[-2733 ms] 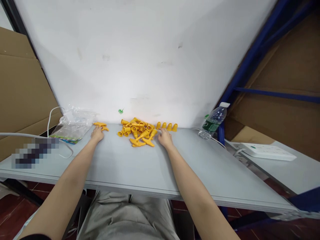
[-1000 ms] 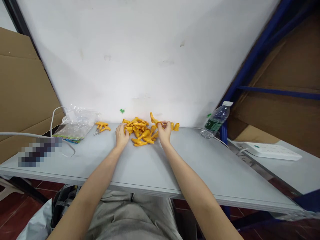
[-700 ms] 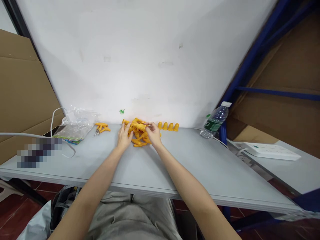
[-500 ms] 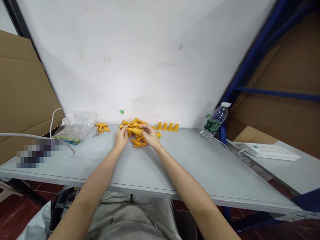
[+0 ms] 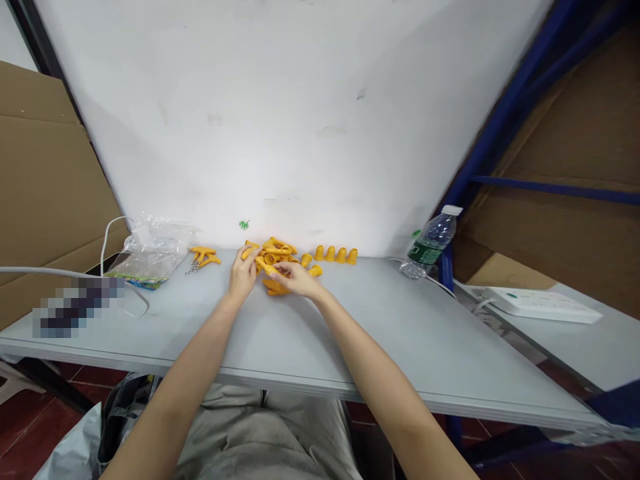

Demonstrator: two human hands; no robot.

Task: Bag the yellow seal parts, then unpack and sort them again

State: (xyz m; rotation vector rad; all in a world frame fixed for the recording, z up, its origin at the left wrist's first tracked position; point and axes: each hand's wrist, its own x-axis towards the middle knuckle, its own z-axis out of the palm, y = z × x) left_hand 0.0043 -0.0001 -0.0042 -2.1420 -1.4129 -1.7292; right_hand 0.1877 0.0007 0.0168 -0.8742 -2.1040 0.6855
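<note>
My left hand (image 5: 242, 277) is closed on a yellow plastic T-shaped handle (image 5: 248, 252), its fingers partly covering it. Between the fingers of my right hand (image 5: 296, 279) is a tapered yellow plastic sleeve (image 5: 265, 265), tilted and pointing towards the left hand. The two pieces are close together; I cannot tell whether they touch. Behind and below the hands lies a pile of yellow plastic parts (image 5: 280, 245), with handles and hollow sleeves mixed. A loose yellow cup-shaped piece (image 5: 315, 270) rests just right of my right hand.
Several yellow cups (image 5: 341, 255) stand in a row by the white wall panel. To the left lie yellow T-handles (image 5: 205, 255) with small metal parts (image 5: 193, 267), and a clear plastic bag (image 5: 160, 247). A water bottle (image 5: 431, 241) leans at right, near a power strip (image 5: 543, 303).
The yellow pieces, lined up end to end between my hands before, are now at an angle. My right hand has moved slightly left and down, turning its sleeve.
</note>
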